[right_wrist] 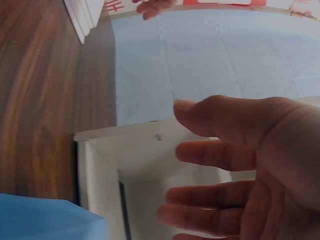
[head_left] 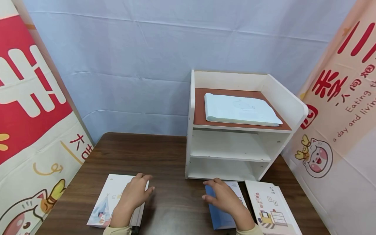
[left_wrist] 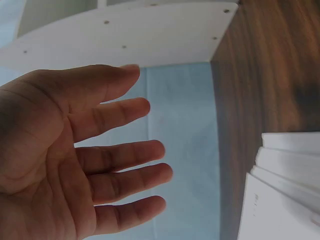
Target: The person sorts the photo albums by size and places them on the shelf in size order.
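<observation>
My left hand [head_left: 135, 193] hovers over a white illustrated book [head_left: 101, 199] at the left, which has a blue tent drawn on its cover. In the left wrist view its fingers [left_wrist: 125, 162] are spread and hold nothing; the white book stack [left_wrist: 285, 195] lies apart from them. Above a blue-and-white book [head_left: 218, 213] is my right hand [head_left: 224, 197], fingers extended and nothing in the grasp. The right wrist view shows a gap between the right fingers [right_wrist: 210, 197] and the blue book [right_wrist: 47, 220]. Beside it lies another white illustrated book [head_left: 271, 209] with furniture drawings.
A white shelf unit [head_left: 190, 143] stands at the back right of the brown wooden table [head_left: 141, 150]. On its reddish top lies a pale blue book [head_left: 241, 109]. Blue cloth [head_left: 132, 65] hangs behind, with printed cloths [head_left: 346, 98] at both sides.
</observation>
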`<state>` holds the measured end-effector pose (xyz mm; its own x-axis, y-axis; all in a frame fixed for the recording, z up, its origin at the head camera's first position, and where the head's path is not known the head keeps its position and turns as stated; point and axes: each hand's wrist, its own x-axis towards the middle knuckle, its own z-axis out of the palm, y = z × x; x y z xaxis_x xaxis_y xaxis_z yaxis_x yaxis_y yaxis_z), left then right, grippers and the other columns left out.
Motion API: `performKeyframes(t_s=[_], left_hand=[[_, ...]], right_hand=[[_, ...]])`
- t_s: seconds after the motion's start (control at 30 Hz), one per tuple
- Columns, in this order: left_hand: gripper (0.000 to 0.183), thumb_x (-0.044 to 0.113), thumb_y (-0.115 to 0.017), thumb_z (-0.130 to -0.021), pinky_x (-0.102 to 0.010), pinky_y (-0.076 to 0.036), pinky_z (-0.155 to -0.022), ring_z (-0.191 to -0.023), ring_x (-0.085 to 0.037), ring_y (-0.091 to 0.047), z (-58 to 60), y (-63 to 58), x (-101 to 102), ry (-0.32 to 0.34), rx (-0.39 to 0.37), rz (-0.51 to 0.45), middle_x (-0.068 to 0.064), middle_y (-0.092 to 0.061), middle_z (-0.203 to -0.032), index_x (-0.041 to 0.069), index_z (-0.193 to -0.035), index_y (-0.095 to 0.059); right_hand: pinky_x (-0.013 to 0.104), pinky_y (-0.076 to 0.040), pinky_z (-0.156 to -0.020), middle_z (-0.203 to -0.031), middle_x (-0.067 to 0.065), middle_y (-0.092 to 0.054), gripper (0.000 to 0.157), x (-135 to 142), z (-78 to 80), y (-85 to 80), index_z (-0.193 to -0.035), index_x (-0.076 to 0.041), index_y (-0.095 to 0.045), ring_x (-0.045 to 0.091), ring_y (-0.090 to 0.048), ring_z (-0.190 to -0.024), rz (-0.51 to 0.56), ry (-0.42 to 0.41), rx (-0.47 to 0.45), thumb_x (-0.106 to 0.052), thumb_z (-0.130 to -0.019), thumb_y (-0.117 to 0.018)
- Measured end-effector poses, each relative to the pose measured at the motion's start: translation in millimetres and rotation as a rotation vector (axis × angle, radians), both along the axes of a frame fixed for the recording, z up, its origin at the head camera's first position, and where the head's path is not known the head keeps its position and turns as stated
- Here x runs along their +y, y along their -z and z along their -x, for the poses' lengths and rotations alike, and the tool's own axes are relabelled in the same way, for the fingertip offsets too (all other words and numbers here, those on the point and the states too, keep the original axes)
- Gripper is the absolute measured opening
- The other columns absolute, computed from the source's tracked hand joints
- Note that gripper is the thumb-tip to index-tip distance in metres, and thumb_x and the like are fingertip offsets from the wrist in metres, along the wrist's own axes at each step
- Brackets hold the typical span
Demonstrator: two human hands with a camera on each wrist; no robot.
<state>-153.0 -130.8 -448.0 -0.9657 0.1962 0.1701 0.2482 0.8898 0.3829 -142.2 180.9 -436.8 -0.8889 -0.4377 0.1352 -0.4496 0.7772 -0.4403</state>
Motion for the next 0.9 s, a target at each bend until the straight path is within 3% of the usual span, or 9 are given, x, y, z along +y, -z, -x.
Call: performKeyframes(t_s=[0.17,0.3,0.6,0.9], left_hand=[[0.034,0.021,-0.074,-0.078,-0.051,-0.049,-0.067,-0.086,-0.037,-0.059,-0.9,10.7,-11,-0.03,0.001,-0.001,-0.02,-0.058,-0.104,0.006,-0.108,-0.066],[0.033,0.02,-0.073,-0.078,-0.054,-0.047,-0.072,-0.093,-0.04,-0.057,-2.4,19.8,-23,-0.076,-0.009,-0.028,-0.021,-0.058,-0.107,0.005,-0.107,-0.067],[0.033,0.018,-0.072,-0.078,-0.056,-0.046,-0.074,-0.093,-0.044,-0.056,-4.0,35.0,-45,-0.169,-0.039,-0.054,-0.024,-0.058,-0.104,0.003,-0.106,-0.067],[0.035,0.019,-0.072,-0.076,-0.059,-0.046,-0.066,-0.089,-0.046,-0.057,-7.0,42.7,-58,-0.242,-0.075,-0.028,-0.027,-0.057,-0.103,0.003,-0.106,-0.067]], right_hand=[[0.044,-0.047,-0.079,-0.106,0.01,-0.057,0.042,-10,0.2,12.3,-0.113,-0.003,-0.062,0.027,-0.057,-0.096,0.02,0.002,0.091,-0.024,-0.079,-0.074],[0.042,-0.048,-0.079,-0.107,0.008,-0.056,0.041,-19,1.1,22.6,-0.114,-0.005,-0.062,0.025,-0.057,-0.095,0.04,-0.023,0.105,-0.024,-0.08,-0.073],[0.042,-0.046,-0.084,-0.113,0.013,-0.055,0.047,-42,3.9,50.5,-0.122,-0.002,-0.058,0.028,-0.055,-0.101,0.075,-0.088,0.073,-0.023,-0.082,-0.071],[0.038,-0.048,-0.082,-0.113,0.009,-0.055,0.047,-67,4.3,53.3,-0.124,-0.008,-0.058,0.024,-0.056,-0.1,-0.005,-0.109,-0.067,-0.03,-0.084,-0.068]])
